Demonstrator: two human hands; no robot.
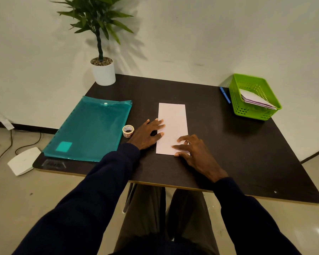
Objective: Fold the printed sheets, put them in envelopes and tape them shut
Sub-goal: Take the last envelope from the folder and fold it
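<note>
A white sheet [173, 118], folded lengthwise into a long narrow strip, lies flat in the middle of the dark table [228, 144]. My left hand [147, 134] rests flat on the table with its fingertips pressing the strip's left edge. My right hand [193, 150] presses its spread fingertips on the strip's near right corner. Neither hand grips anything. A small roll of tape [128, 131] stands just left of my left hand. Several envelopes [256, 100] lean inside a green basket [247, 111] at the back right.
A teal plastic document folder [88, 129] lies on the table's left side. A potted plant [103, 70] stands at the back left corner. A blue pen [225, 94] lies left of the basket. A white device [23, 161] sits on the floor at left.
</note>
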